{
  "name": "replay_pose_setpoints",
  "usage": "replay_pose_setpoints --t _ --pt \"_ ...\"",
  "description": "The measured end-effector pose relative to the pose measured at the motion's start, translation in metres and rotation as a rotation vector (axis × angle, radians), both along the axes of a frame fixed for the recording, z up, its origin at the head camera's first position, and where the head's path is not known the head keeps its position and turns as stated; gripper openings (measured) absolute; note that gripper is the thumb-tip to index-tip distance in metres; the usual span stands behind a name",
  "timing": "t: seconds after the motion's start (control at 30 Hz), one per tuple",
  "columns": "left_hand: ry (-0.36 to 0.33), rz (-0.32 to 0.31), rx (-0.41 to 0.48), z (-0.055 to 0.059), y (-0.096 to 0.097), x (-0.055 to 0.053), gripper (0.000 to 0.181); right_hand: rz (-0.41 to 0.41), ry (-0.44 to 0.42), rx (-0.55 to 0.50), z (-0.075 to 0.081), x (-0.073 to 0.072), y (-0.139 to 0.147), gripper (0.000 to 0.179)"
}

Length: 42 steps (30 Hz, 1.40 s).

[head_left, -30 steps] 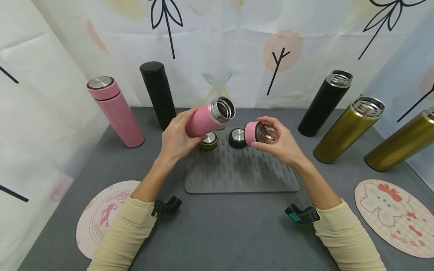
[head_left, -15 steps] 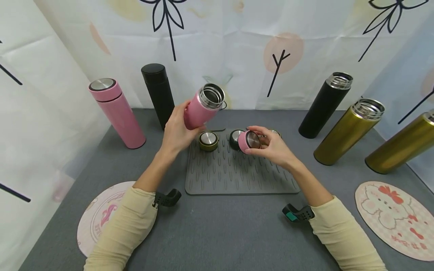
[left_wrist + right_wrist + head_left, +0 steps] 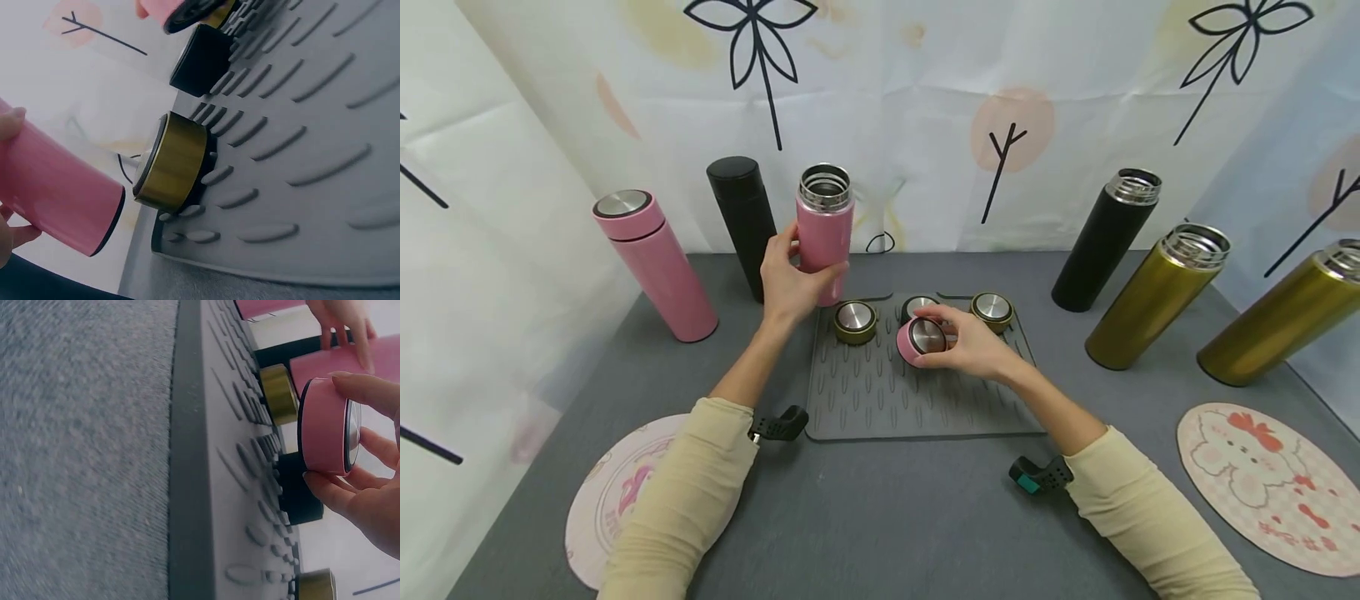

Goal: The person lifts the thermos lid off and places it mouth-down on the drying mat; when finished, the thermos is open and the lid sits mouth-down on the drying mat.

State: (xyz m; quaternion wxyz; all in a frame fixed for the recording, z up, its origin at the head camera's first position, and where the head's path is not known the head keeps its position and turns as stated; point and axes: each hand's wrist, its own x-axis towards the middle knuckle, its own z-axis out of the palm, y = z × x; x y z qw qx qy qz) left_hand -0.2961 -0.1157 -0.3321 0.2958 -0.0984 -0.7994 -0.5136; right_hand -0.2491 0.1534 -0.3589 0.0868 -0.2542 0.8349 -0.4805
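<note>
My left hand [image 3: 793, 282] grips an uncapped pink thermos bottle [image 3: 825, 233], upright with its steel mouth up, behind the left back corner of the grey ridged mat [image 3: 887, 408]. In the left wrist view the bottle's dark base edge [image 3: 109, 222] shows close to a gold lid [image 3: 178, 165]. Between thumb and fingers, my right hand [image 3: 966, 343] holds a pink lid [image 3: 922, 340] with its steel top up, low over the mat. A black lid [image 3: 917, 306] stands just behind it, partly hidden. Gold lids stand at the back left [image 3: 855, 322] and back right [image 3: 992, 310] of the mat.
A capped pink bottle [image 3: 658, 267] and a capped black bottle [image 3: 743, 221] stand at left. Uncapped at right are a black bottle [image 3: 1105, 246] and two gold bottles [image 3: 1150, 308]. Round pads lie at left [image 3: 602, 500] and right [image 3: 1262, 483].
My left hand has moved the pink bottle left and back, turning it from tilted to upright. My right hand has brought the pink lid left and down over the mat.
</note>
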Motion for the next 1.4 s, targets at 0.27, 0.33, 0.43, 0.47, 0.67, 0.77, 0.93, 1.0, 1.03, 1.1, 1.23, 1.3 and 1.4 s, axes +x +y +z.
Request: replay_pose_setpoints --t 0.27,0.33,0.43,0.47,0.67,0.77,0.93,1.0,1.03,1.1,1.23,1.3,1.4 --pt "-0.057 0.012 0.157 -0.004 0.0 -0.015 0.08 0.025 0.027 0.101 -0.006 0.002 -0.014 0.067" --pt "-0.059 0.005 0.182 -0.005 0.0 -0.018 0.081 0.033 0.032 0.117 -0.006 0.002 -0.018 0.067" --pt "-0.069 -0.016 0.205 -0.006 0.0 -0.023 0.082 0.047 0.043 0.127 -0.006 0.002 -0.024 0.066" --pt "-0.074 -0.02 0.205 -0.006 0.001 -0.024 0.082 0.053 0.047 0.131 -0.007 0.002 -0.026 0.066" --pt "-0.105 -0.009 0.209 -0.006 0.002 -0.032 0.082 0.09 0.082 0.16 -0.008 0.001 -0.038 0.065" --pt "-0.112 -0.012 0.22 -0.005 0.002 -0.036 0.082 0.092 0.103 0.176 -0.008 0.001 -0.044 0.064" --pt "-0.126 -0.01 0.232 -0.005 0.001 -0.042 0.083 0.118 0.127 0.208 -0.009 0.001 -0.054 0.063" --pt "-0.131 -0.005 0.227 -0.006 0.001 -0.045 0.083 0.136 0.135 0.214 -0.01 0.002 -0.057 0.061" --pt "-0.133 -0.002 0.221 -0.007 0.001 -0.046 0.083 0.144 0.139 0.213 -0.01 0.002 -0.059 0.061" --pt "-0.137 0.007 0.208 -0.009 0.002 -0.047 0.083 0.151 0.148 0.216 -0.011 0.002 -0.062 0.06" --pt "-0.147 0.021 0.196 -0.014 0.002 -0.05 0.083 0.159 0.182 0.232 -0.011 0.002 -0.069 0.06" --pt "-0.149 0.022 0.199 -0.016 0.002 -0.051 0.083 0.159 0.199 0.243 -0.011 0.002 -0.071 0.061" --pt "-0.153 0.029 0.208 -0.019 0.002 -0.051 0.084 0.158 0.219 0.26 -0.012 0.003 -0.074 0.061"
